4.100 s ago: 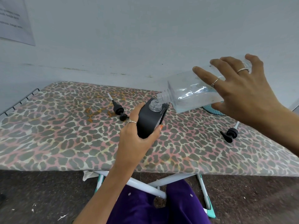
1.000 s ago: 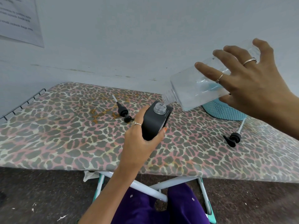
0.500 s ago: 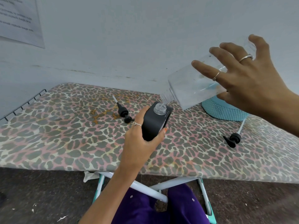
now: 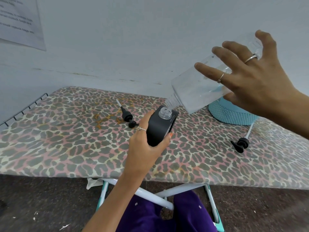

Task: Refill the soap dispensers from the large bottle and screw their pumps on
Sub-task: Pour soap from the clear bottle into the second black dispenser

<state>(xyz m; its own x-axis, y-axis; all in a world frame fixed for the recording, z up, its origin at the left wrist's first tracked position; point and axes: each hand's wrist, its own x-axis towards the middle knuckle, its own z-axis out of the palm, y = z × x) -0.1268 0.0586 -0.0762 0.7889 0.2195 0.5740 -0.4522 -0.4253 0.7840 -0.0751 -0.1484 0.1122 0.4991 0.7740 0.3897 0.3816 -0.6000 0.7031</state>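
1. Black dispenser [image 4: 159,129]: our left hand [image 4: 147,144] is gripping it, fingers curled round, on the tabletop [image 4: 66,139].
2. Large bottle [image 4: 197,91]: our right hand [image 4: 255,81] is clasping it, tilting steeper than a second ago; nearly drained.
3. Pumps [image 4: 127,115] [image 4: 240,144]: lying loose, awaiting screwing.

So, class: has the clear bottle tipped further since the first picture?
Yes. The clear bottle tips steeper, its base raised higher up the wall, its neck over the black dispenser.

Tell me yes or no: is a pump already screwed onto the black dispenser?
No. The black dispenser in the left hand has a bare open neck, and both pumps lie loose on the ironing board.
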